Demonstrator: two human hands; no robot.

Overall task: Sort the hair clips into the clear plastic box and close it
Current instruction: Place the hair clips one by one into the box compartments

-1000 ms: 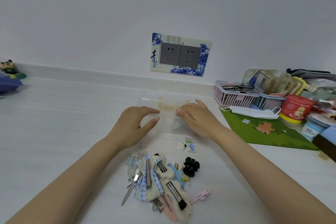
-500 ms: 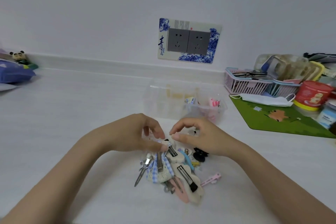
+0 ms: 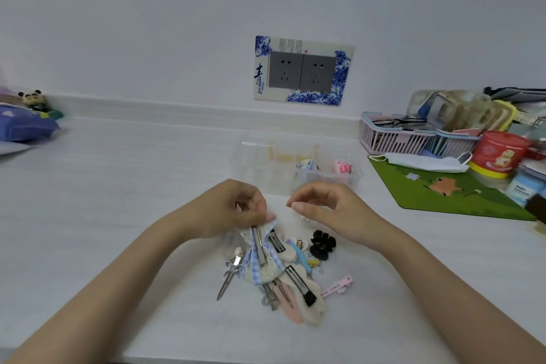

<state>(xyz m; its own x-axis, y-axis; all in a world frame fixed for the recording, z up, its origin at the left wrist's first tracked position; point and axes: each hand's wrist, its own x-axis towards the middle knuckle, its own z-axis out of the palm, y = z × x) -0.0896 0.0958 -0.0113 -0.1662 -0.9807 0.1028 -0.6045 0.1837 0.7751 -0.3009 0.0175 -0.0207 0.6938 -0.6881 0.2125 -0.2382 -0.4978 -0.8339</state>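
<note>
A clear plastic box [image 3: 298, 154] stands open on the white table, past my hands. Its right-hand compartments hold a blue patterned clip [image 3: 305, 164] and a pink clip [image 3: 342, 167]. Close in front of me lies a pile of hair clips [image 3: 295, 278], with a black claw clip [image 3: 322, 244], a pink clip [image 3: 338, 285] and a silver clip [image 3: 230, 275] at its edges. My left hand [image 3: 233, 210] pinches the top of a blue-checked bow clip [image 3: 257, 260] in the pile. My right hand [image 3: 331, 210] hovers just right of it, thumb and forefinger pinched with nothing visible between them.
At the right stand a pink basket [image 3: 393, 136], a green mat [image 3: 443, 186] with a face mask [image 3: 419, 161] on it, a red tin [image 3: 499, 151] and other jars. A purple bag [image 3: 23, 127] and a panda figure [image 3: 34, 97] sit far left. A wall socket [image 3: 301, 71] is behind.
Both hands came back from the clear box to the pile. The left hand took hold of the blue-checked bow clip; the right hand then drew slightly away to the right.
</note>
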